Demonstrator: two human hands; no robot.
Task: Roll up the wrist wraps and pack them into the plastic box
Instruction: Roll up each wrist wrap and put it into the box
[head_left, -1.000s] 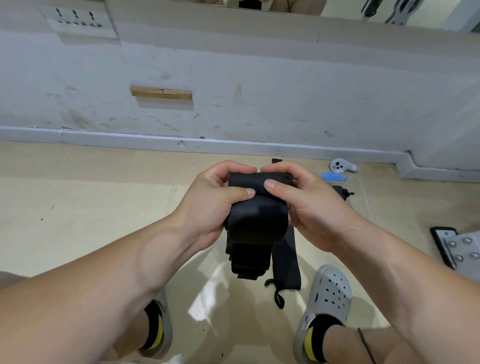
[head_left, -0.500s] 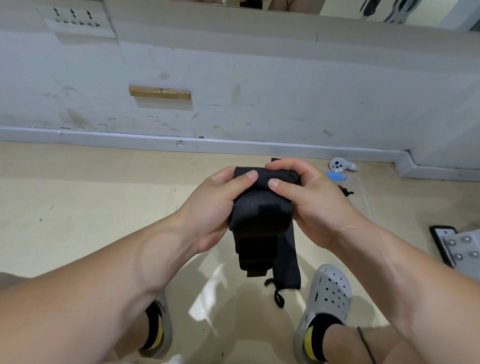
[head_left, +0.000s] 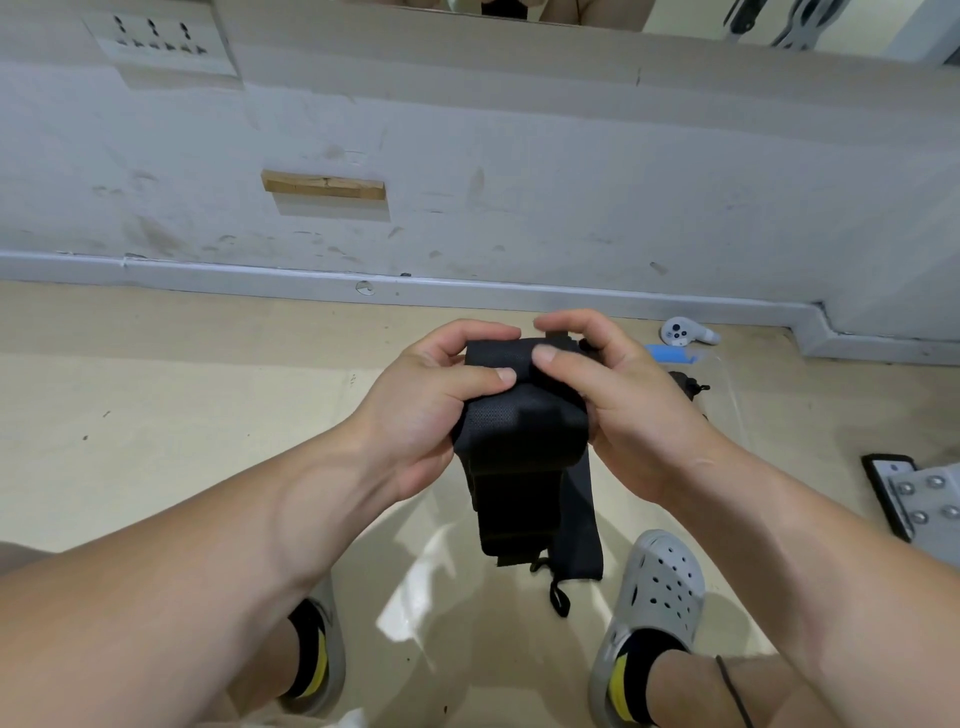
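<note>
Mostly hidden, the wrist wrap (head_left: 519, 431) roll sits gripped by left hand (head_left: 431, 410) and right hand (head_left: 618, 405)

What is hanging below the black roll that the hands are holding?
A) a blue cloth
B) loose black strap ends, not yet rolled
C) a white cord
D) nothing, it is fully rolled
B: under the roll held by the left hand and the right hand, black strap ends hang loose toward the floor.
</note>
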